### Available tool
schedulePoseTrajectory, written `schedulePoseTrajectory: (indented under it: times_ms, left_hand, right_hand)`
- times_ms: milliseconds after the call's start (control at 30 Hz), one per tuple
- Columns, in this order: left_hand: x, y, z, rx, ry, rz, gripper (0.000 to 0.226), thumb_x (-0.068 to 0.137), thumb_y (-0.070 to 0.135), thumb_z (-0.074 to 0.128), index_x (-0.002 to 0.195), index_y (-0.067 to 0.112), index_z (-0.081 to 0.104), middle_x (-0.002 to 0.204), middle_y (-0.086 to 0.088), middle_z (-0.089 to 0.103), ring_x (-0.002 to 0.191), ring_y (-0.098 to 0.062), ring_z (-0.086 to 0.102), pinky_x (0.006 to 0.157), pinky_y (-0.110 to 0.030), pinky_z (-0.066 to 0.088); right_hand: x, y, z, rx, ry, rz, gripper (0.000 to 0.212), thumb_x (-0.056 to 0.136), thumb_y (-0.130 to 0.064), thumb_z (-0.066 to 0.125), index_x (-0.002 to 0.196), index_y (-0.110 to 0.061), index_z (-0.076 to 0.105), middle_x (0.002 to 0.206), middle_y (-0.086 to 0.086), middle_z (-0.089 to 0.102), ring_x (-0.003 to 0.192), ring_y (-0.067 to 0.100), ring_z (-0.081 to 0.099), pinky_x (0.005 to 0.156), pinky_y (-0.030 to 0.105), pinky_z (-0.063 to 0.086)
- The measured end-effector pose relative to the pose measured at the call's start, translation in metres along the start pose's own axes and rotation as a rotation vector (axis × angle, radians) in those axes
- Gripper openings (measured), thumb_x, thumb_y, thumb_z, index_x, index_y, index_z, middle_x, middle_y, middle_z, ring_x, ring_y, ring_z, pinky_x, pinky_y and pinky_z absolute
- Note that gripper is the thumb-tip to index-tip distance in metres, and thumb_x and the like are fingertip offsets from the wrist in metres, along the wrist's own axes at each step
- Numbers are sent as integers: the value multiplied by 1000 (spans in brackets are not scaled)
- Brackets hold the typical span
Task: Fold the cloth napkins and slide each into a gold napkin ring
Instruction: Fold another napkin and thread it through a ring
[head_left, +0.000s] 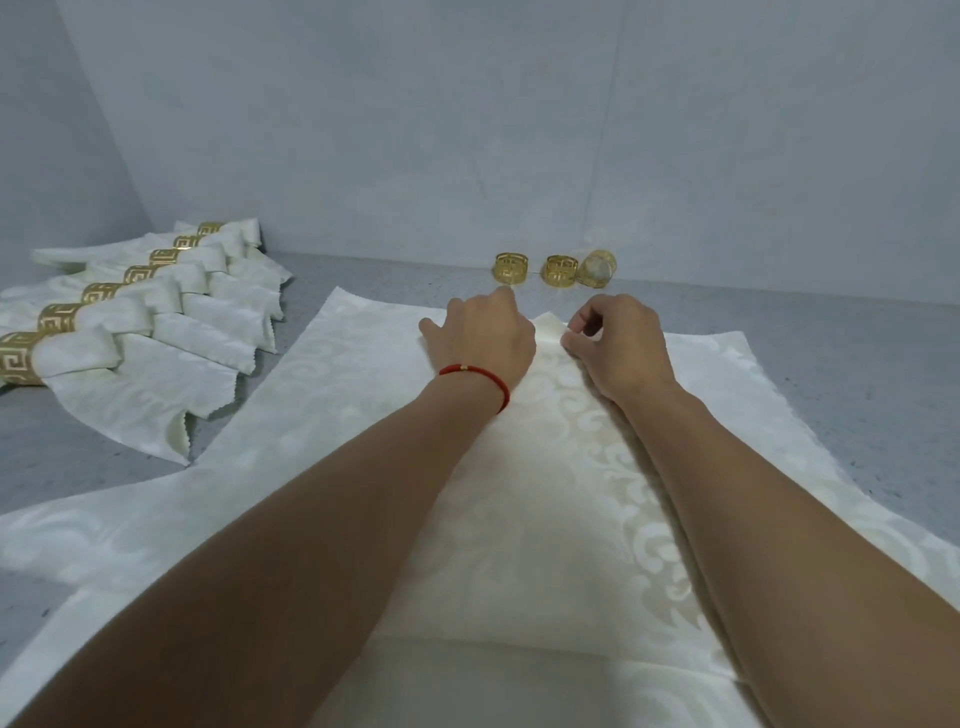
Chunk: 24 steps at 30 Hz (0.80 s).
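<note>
Damask napkin (545, 519): folded lengthwise, so it fits a ring.
Left hand (480, 338): fingers pressing the fold flat, steadying it.
Right hand (618, 345): fingertips pinching the far corner, aligning edges.
Gold rings (558, 270): waiting near.

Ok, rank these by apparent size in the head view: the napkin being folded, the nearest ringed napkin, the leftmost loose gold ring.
1. Napkin being folded
2. Nearest ringed napkin
3. Leftmost loose gold ring, though it lies farthest from the camera.
</note>
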<state>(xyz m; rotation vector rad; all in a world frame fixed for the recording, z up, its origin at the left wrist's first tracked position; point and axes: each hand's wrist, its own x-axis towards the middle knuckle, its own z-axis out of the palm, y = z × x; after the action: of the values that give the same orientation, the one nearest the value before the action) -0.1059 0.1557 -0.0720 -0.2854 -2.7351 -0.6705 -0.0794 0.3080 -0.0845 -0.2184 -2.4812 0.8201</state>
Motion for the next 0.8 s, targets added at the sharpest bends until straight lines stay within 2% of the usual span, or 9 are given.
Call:
schedulePoseTrajectory:
  times_ms: [133, 200, 300, 367, 467, 567, 700, 733, 800]
  left_hand:
    - [0, -2, 6, -9, 38, 53, 28, 103, 29, 33, 115, 33, 58, 99, 5, 66, 106, -26, 53, 89, -48, 34]
    - [0, -4, 6, 15, 24, 84, 30, 104, 31, 32, 115, 36, 59, 102, 2, 63, 106, -27, 51, 88, -47, 33]
    - [3, -5, 7, 8, 8, 120, 32, 103, 37, 33, 91, 32, 63, 92, 1, 55, 97, -26, 49, 87, -47, 36]
    - [6, -6, 6, -51, -9, 105, 42, 101, 42, 37, 66, 25, 52, 72, 3, 51, 88, -26, 49, 89, -50, 38]
    - [8, -6, 6, -113, -5, 82, 50, 98, 45, 46, 56, 19, 42, 57, 4, 45, 75, -24, 50, 88, -47, 39]
    - [7, -6, 6, -150, -12, 74, 37, 91, 43, 59, 63, 19, 60, 65, 8, 60, 82, -20, 57, 86, -43, 37]
    - [7, -7, 5, -122, -33, 133, 10, 87, 39, 67, 88, 30, 72, 92, 13, 69, 103, -15, 57, 92, -45, 37]
    - [7, -7, 4, -106, -49, 145, 11, 89, 39, 66, 92, 31, 72, 93, 13, 67, 105, -16, 55, 94, -47, 37]
    - [8, -5, 3, -45, -74, 173, 11, 90, 35, 64, 84, 30, 71, 82, 11, 63, 104, -20, 52, 93, -48, 37]
  right_hand:
    - [0, -2, -5, -38, 38, -85, 9, 82, -7, 72, 80, -16, 70, 80, -3, 70, 75, 19, 64, 75, 34, 52]
    - [-1, -2, -6, -33, 22, -84, 9, 81, -6, 73, 80, -16, 70, 78, -2, 70, 75, 20, 65, 75, 36, 55]
    - [-4, -3, -8, -57, -13, -89, 11, 81, -5, 73, 81, -15, 70, 77, -2, 69, 77, 20, 65, 75, 38, 57]
    - [-5, -4, -11, -59, -32, -84, 12, 81, -2, 70, 83, -14, 71, 77, -1, 69, 78, 19, 65, 75, 37, 57]
    - [-7, -6, -14, -56, -50, -43, 15, 84, -3, 62, 83, -14, 72, 77, 0, 70, 77, 19, 67, 74, 38, 60]
    - [-8, -9, -16, -26, -44, 6, 20, 88, -11, 56, 77, -13, 73, 71, 1, 71, 68, 19, 69, 66, 36, 61]
    - [-7, -6, -15, 24, -75, -4, 7, 91, -21, 68, 90, -17, 75, 84, -3, 72, 81, 14, 68, 72, 25, 53]
    - [-6, -4, -15, 19, -112, -14, 8, 90, -23, 73, 97, -18, 75, 89, -3, 71, 86, 14, 67, 74, 23, 50]
    - [-5, -1, -14, -12, -180, -17, 14, 90, -23, 76, 103, -17, 77, 93, -2, 70, 92, 16, 65, 77, 22, 44]
